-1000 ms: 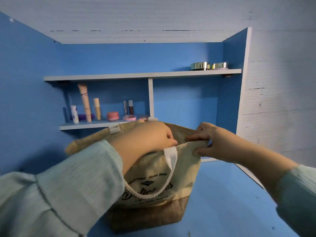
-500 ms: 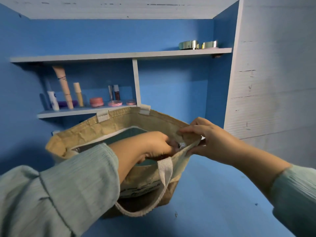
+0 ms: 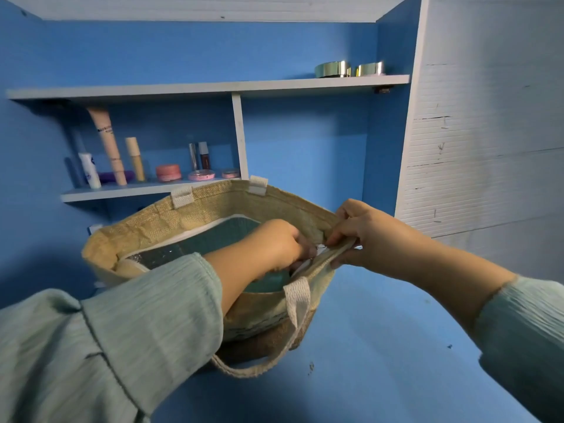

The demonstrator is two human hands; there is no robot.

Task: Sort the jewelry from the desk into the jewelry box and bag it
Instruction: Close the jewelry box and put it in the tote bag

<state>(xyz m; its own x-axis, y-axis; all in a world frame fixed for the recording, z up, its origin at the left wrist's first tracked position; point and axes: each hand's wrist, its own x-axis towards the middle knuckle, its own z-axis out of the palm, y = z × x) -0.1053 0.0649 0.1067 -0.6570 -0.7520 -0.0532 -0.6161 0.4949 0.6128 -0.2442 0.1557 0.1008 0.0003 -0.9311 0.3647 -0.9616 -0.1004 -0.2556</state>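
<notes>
A tan jute bag point(image 3: 195, 213) stands open on the blue desk point(image 3: 381, 346). Inside it lies the teal jewelry box point(image 3: 213, 239), partly covered by my left arm. My left hand point(image 3: 268, 245) reaches into the bag with its fingers curled at the inner right end of the rim, next to a small white strip. My right hand point(image 3: 366, 236) pinches the same end of the rim from outside. One white woven handle point(image 3: 297, 303) hangs down the bag's front. No loose jewelry shows.
Behind the bag, a low shelf holds several cosmetics tubes and pink jars point(image 3: 168, 174). Two gold tins point(image 3: 332, 69) sit on the upper shelf. A white slatted panel point(image 3: 488, 148) closes the right side.
The bag's mouth has spread wider, showing the teal box. My left hand moved from the top of the bag down inside it, toward my right hand at the rim.
</notes>
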